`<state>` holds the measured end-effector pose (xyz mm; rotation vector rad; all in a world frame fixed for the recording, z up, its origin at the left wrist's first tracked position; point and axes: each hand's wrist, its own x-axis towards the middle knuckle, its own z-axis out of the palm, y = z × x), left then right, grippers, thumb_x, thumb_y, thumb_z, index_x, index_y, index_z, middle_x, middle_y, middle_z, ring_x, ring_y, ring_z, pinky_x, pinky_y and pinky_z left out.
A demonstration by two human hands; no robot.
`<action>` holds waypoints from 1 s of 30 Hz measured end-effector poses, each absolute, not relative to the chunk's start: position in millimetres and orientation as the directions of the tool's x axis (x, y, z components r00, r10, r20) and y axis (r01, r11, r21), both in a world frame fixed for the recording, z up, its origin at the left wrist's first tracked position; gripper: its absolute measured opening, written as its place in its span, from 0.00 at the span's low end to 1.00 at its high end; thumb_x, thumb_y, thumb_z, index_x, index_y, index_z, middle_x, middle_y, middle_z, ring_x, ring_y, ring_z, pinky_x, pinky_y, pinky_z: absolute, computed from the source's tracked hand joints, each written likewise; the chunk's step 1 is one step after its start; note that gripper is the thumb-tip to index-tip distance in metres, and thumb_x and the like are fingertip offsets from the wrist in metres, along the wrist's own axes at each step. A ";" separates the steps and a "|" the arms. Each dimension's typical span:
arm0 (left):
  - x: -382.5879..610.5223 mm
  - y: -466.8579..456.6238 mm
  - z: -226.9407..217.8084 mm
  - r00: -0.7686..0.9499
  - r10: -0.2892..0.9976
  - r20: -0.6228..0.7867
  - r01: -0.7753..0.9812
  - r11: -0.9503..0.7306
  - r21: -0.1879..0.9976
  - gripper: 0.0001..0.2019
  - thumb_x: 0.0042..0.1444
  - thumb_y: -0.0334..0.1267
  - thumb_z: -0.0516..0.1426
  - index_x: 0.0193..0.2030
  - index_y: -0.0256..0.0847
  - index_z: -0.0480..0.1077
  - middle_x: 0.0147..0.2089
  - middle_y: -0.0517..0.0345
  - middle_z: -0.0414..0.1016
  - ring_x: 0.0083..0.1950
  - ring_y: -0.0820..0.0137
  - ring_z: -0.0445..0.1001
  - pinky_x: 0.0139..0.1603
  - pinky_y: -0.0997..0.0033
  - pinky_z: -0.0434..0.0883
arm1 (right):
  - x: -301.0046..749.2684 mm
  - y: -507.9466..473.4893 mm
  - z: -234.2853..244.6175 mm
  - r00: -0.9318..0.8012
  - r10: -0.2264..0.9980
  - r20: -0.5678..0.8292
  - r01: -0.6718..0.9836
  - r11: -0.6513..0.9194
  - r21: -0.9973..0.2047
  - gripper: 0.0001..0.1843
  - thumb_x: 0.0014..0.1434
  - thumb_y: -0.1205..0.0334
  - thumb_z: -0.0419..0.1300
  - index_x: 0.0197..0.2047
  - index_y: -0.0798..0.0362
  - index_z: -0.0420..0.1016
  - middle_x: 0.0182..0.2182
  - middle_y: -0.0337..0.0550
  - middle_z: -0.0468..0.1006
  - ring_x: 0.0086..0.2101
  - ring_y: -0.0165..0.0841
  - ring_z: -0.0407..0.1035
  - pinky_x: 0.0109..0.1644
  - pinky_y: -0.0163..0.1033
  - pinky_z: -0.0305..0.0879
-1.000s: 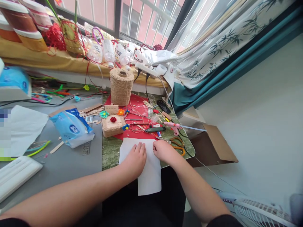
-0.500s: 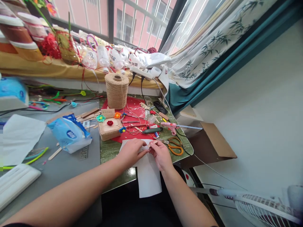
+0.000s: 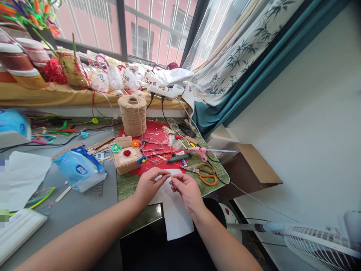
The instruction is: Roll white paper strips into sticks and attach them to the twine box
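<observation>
Since there is only the head view, everything here is read from that: right hand (image 3: 186, 190) has a small tan piece (image 3: 171, 175) pinched between thumb and fingers; left hand (image 3: 152, 184) has thumb and forefinger nearly together at the piece's far end, can't tell if they grip it or just touch. Piece is up above the white paper (image 3: 179, 222), near the worktop (image 3: 126, 188) edge; too small to make out its exact shape. Paper lies partly on the worktop, with its near end out past the edge over dark clothing (image 3: 146, 248). To handle it well, I'd judge: keep the right pinch light but steady, let left fingertips do the fine adjusting, turn the piece rather than squeeze it, since something this thin could snap or slip. Stay low over the paper so a drop lands there. Keep forearms off the overhanging end; a bump could drag the sheet. Orange-handled scissors (image 3: 208, 174) lie just beyond the right hand, so mind that elbow room. Twine-wrapped box (image 3: 126, 162) sits farther back, clear of both wrists.
</observation>
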<state>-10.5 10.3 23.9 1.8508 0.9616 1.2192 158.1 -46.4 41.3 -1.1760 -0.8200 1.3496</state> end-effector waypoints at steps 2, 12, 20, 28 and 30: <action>-9.6 10.4 23.6 0.259 0.894 0.367 0.192 -0.420 0.887 0.08 0.63 0.45 0.62 0.41 0.45 0.79 0.41 0.57 0.83 0.42 0.67 0.79 0.46 0.67 0.74 | 158.8 -47.0 40.9 0.121 0.979 -0.162 -0.274 -0.124 -0.954 0.13 0.54 0.55 0.73 0.40 0.53 0.81 0.32 0.43 0.82 0.29 0.31 0.71 0.35 0.38 0.67; -8.3 11.0 22.3 0.354 0.868 0.348 0.073 -0.396 0.915 0.11 0.65 0.42 0.59 0.50 0.45 0.79 0.46 0.53 0.83 0.48 0.65 0.79 0.52 0.65 0.74 | 154.7 -45.4 42.8 0.151 0.984 -0.094 -0.232 -0.057 -0.971 0.10 0.57 0.56 0.71 0.39 0.52 0.79 0.31 0.40 0.81 0.30 0.30 0.71 0.39 0.38 0.68; -2.3 13.5 18.4 0.342 0.938 0.057 -0.214 0.018 0.977 0.13 0.54 0.46 0.68 0.42 0.42 0.80 0.41 0.54 0.84 0.43 0.65 0.81 0.48 0.65 0.76 | 151.8 -45.2 44.6 0.138 0.986 -0.099 -0.215 -0.067 -0.974 0.12 0.56 0.55 0.72 0.38 0.52 0.79 0.30 0.39 0.79 0.29 0.30 0.71 0.37 0.38 0.67; -2.0 12.0 19.4 0.327 0.943 0.058 -0.223 0.018 0.975 0.11 0.54 0.46 0.69 0.37 0.41 0.79 0.39 0.55 0.82 0.41 0.67 0.78 0.45 0.67 0.75 | 159.2 -31.1 51.8 0.201 0.979 0.024 -0.168 0.059 -0.984 0.11 0.54 0.58 0.73 0.39 0.50 0.79 0.31 0.39 0.79 0.32 0.31 0.72 0.40 0.38 0.68; -3.0 11.8 17.8 0.317 0.942 0.109 -0.170 -0.057 0.984 0.11 0.56 0.46 0.68 0.37 0.41 0.78 0.38 0.55 0.81 0.41 0.67 0.77 0.46 0.67 0.74 | 161.8 -27.1 52.2 0.174 0.985 -0.015 -0.227 0.025 -0.974 0.13 0.54 0.57 0.74 0.40 0.50 0.79 0.30 0.38 0.78 0.31 0.31 0.71 0.39 0.39 0.68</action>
